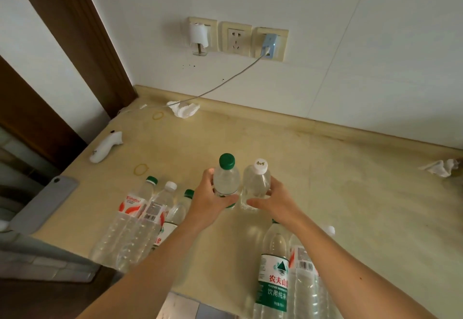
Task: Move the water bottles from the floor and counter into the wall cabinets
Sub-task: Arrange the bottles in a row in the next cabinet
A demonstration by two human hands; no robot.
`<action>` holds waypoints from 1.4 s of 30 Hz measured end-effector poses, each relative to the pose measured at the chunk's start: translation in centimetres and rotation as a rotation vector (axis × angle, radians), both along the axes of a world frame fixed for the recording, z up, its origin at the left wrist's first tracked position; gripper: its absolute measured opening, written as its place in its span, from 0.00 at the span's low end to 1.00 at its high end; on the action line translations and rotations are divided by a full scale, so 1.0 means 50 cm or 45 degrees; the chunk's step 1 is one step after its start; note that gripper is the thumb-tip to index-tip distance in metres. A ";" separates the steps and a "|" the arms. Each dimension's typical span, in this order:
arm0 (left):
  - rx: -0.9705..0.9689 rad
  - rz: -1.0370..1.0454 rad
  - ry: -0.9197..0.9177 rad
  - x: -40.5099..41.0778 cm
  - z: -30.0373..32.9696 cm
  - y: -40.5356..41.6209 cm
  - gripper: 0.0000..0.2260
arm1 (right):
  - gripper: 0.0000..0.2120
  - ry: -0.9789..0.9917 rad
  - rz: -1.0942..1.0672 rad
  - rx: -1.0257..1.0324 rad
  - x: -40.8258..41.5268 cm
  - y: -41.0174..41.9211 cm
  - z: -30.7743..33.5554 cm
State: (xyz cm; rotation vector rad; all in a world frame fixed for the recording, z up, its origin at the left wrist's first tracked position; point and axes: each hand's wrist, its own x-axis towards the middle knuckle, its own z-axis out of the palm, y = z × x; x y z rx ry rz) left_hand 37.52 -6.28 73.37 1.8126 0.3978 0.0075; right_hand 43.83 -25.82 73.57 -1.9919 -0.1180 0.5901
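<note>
**At mid-counter: two small bottles gripped, cabinets yet to come**

Centre of the frame, in the single head view, both hands are on a pair of small water bottles standing side by side on the beige counter [338, 193]. The left hand [210, 201] wraps the green-capped bottle [226, 181], thumb across its lower front and fingers curled round the far side. The right hand [275, 199] holds the white-capped bottle [256, 184] the same way, fingers bent about its body, thumb low in front. Both grips look closed snugly on the plastic, not loose. The two bottles are nearly touching, upright or close to it; whether their bases rest on the counter or are just clear of it I cannot tell.

By my reading the step in hand is the pick-up of one pair from the counter. The next move calls for lifting both straight up and carrying them to the wall cabinets, which are out of view.

Lower left of the frame, three taller bottles [140, 221] stand together near the counter edge. Lower right, a large green-labelled bottle [274, 273] and a red-labelled one [307, 281] stand under the right forearm, close enough that a careless lift could knock them.

Upper centre, a charger [269, 44] sits in a wall socket, and a crumpled tissue [184, 109] lies beneath.
</note>
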 end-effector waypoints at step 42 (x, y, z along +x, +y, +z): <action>-0.053 -0.377 -1.568 -0.079 1.025 -0.189 0.23 | 0.17 -1.585 -0.692 0.518 -0.281 -0.206 1.051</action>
